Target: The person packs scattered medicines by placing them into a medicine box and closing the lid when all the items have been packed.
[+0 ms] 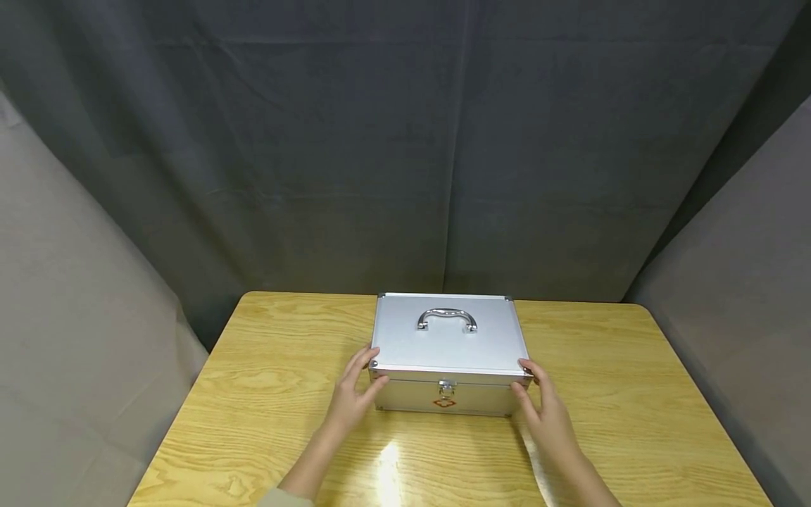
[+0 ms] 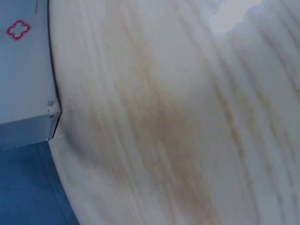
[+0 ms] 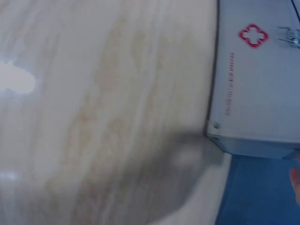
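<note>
A silver metal first-aid box stands on the wooden table with its lid down. Its carrying handle stands up on the lid, and a latch sits at the front above a red cross emblem. My left hand grips the near left corner, thumb at the front and fingers at the side and lid edge. At the near right corner my right hand holds the box in the same manner. Only fingertips of the right hand show in the right wrist view; the left wrist view shows no hand.
The wooden table extends on both sides of the box. A dark curtain hangs behind it, with grey cloth walls left and right. A pale streak lies beside the right forearm; I cannot tell whether it is glare.
</note>
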Motion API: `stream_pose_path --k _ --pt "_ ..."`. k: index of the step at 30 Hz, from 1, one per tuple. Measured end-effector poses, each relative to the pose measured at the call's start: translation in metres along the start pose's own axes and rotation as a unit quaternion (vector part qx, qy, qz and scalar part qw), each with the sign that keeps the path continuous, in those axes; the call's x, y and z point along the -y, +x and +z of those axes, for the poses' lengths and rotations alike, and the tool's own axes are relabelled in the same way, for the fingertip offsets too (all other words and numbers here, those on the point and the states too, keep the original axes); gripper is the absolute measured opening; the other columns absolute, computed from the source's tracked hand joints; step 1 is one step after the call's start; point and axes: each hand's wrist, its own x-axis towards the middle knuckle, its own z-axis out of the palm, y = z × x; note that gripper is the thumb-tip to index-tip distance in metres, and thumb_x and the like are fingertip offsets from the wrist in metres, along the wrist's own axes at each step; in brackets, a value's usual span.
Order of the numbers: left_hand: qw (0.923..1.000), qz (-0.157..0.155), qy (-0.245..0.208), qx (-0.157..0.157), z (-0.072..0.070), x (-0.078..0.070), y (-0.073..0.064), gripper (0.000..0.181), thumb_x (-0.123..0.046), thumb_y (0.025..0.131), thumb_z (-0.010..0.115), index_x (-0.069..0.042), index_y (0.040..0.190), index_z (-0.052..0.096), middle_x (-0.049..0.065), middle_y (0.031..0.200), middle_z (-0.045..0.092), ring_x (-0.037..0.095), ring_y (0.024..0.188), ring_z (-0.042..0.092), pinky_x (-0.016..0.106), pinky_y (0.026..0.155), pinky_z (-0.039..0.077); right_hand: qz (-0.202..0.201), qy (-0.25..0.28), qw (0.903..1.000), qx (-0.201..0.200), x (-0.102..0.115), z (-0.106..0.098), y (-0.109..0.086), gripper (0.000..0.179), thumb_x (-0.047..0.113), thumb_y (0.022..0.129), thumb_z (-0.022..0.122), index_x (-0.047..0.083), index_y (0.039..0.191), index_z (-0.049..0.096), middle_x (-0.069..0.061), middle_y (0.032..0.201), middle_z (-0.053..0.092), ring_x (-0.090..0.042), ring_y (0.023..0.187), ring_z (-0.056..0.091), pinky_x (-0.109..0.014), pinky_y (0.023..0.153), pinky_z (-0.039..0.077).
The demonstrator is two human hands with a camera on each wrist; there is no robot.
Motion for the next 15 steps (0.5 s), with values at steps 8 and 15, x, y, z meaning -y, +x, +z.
stream_pose_path --k 8,15 --pt "0.9956 -0.046 -0.011 0.081 -0.025 -0.006 0.016 0.052 -0.023 0.081 0.069 -0.02 0.129 0.049 0.002 0.129 0.048 0.022 0.109 0.053 0.045 0.092 0.043 -0.015 -0.056 0.9922 0.11 0.005 -0.032 0.018 0.051 0.012 0.083 0.066 0.011 0.13 0.045 -0.011 0.121 0.055 -0.031 0.107 0.054 -0.05 0.085 0.044" --pt "0.991 -0.08 -0.005 0.107 -0.063 -0.006 0.061 0.04 -0.027 0.092 0.054 -0.01 0.128 0.049 0.009 0.126 0.05 0.025 0.106 0.053 0.052 0.089 0.041 0.002 -0.085 0.9776 0.193 0.023 -0.079 0.062 0.059 0.032 0.084 0.065 0.01 0.134 0.041 -0.018 0.128 0.049 -0.04 0.11 0.05 -0.057 0.08 0.043"
